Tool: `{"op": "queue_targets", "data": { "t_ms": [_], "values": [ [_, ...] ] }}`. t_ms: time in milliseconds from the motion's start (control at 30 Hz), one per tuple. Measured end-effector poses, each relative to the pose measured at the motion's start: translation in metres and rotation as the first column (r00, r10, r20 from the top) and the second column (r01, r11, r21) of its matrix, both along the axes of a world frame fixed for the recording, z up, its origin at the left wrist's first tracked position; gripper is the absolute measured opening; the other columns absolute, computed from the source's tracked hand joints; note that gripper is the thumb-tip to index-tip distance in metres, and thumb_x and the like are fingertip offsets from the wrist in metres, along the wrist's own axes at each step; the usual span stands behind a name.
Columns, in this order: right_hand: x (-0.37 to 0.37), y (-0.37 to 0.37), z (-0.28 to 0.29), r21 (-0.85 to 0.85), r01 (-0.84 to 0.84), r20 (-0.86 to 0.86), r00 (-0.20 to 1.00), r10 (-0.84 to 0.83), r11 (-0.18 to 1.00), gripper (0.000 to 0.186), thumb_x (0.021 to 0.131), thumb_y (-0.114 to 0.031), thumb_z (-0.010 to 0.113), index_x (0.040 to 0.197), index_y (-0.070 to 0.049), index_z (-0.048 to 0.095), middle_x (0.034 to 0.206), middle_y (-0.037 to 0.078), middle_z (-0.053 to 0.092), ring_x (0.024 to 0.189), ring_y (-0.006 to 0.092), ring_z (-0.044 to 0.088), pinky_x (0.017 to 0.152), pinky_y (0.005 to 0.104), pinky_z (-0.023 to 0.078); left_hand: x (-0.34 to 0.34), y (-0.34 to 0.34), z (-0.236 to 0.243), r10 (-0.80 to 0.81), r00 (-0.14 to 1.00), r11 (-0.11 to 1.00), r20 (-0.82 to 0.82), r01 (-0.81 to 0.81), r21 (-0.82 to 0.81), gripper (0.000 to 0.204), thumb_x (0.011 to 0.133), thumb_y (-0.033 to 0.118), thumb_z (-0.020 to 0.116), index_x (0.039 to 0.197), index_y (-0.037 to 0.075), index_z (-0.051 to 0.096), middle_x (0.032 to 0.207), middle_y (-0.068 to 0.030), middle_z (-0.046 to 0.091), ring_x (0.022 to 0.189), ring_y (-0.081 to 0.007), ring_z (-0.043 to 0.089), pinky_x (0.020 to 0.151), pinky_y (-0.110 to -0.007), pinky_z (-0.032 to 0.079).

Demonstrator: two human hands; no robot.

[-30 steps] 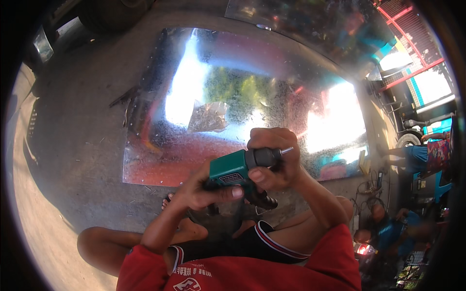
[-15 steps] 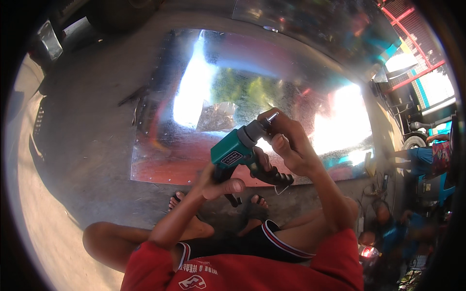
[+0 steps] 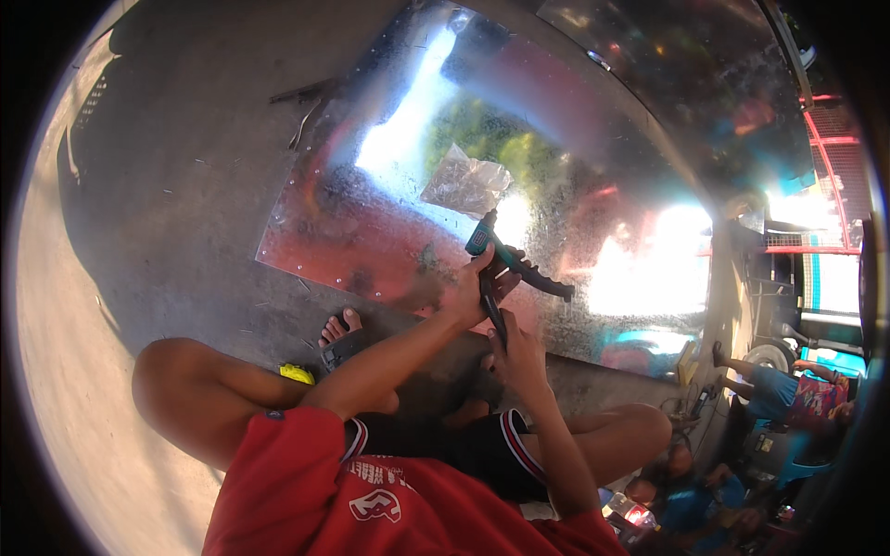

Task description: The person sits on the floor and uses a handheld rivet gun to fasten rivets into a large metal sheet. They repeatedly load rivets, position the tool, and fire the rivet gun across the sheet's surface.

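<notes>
A green-and-black riveting tool [image 3: 482,243] with long handles is held out over a shiny metal sheet [image 3: 324,241]. My left hand [image 3: 477,283] is closed around it just below the head, and one ridged handle sticks out to the right. My right hand [image 3: 514,357] grips the lower black handle. Beyond the tool's tip lies a crumpled clear plastic bag [image 3: 464,181] of small contents I cannot make out.
Another metal sheet [image 3: 677,93] is at the back. Dark strips [image 3: 301,95] lie beside the near sheet. A yellow object [image 3: 297,373] is by my left foot. At right are a wheel [image 3: 769,357], tools [image 3: 700,403] and other people [image 3: 779,394] [image 3: 705,500].
The tool has swung away from me, tip toward the bag, with its handles opened apart. My right hand has moved from the nose down to a handle. The view has turned.
</notes>
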State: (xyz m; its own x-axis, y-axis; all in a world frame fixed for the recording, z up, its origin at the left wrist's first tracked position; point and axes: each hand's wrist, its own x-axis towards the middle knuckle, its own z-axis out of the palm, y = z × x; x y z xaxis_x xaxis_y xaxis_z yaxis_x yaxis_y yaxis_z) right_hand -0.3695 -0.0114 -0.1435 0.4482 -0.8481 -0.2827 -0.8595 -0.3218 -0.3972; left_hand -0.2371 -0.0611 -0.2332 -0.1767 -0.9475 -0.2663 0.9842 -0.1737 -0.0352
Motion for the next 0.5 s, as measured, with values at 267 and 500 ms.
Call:
{"op": "queue_targets", "data": {
  "t_ms": [267,500],
  "values": [
    [0.026,-0.016,-0.069,0.030,-0.186,-0.175,0.966,0.188,0.982,0.035,0.093,-0.024,0.058,0.124,-0.010,0.050,0.084,0.020,0.068,0.076,0.0458,0.065,0.068,0.0566,0.049,0.013,0.015,-0.095,0.111,0.994,0.928,-0.006,-0.101,0.358,0.029,0.096,0.032,0.060,0.105,0.005,0.064,0.105,-0.0094,0.069,0.085,-0.0145,0.065,0.074,-0.024,0.059],
    [0.033,-0.036,-0.067,0.088,-0.080,-0.075,0.993,0.087,0.993,0.031,0.093,-0.027,0.059,0.120,-0.011,0.057,0.076,0.021,0.067,0.075,0.0459,0.064,0.068,0.0547,0.049,0.020,0.000,-0.088,0.068,0.992,0.918,0.107,-0.105,0.383,0.033,0.093,0.040,0.061,0.098,0.007,0.064,0.095,-0.0074,0.067,0.078,-0.0185,0.064,0.065,-0.026,0.054]
  ]
}}
